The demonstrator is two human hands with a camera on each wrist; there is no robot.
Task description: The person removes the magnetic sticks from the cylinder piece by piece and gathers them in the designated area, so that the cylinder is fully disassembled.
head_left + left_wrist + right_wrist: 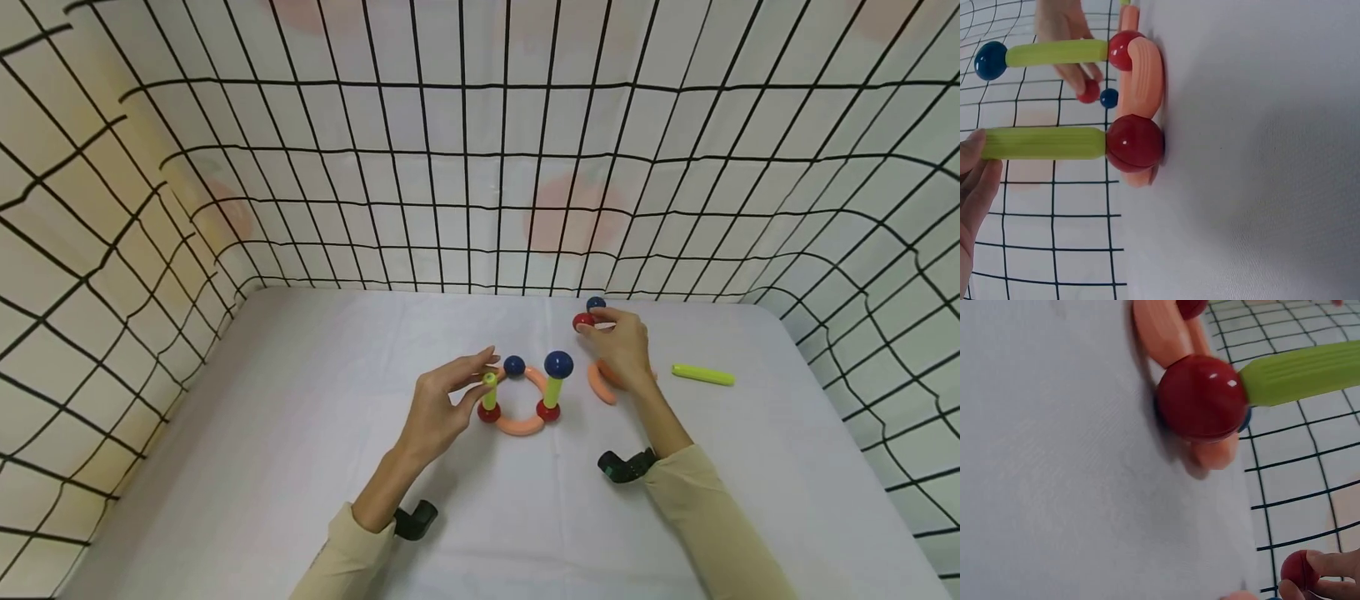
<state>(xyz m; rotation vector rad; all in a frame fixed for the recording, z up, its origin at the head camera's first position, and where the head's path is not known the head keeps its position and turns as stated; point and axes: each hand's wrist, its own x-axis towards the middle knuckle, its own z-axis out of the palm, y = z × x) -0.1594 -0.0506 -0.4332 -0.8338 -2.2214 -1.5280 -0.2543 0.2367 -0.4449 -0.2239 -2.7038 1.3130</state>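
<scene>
My left hand [438, 408] pinches the top of an upright yellow-green rod [1047, 143] between thumb and fingers. This rod stands on a red ball [1135, 143] in a ring of orange curved pieces [520, 427]. A second green rod [552, 392] rises from another red ball [1202, 398] on the ring's right, capped by a blue ball [558, 364]. At the ring's far side sits another blue ball [514, 366]. Farther back on the right, my right hand [626, 343] holds a loose red ball [582, 322] in its fingertips, close to a loose blue ball [596, 303].
Loose orange curved pieces [600, 385] lie below the right hand, partly hidden by it. A single green rod [702, 375] rests farther right. Black wire grid [465, 154] borders the white table [262, 467] at the back and sides.
</scene>
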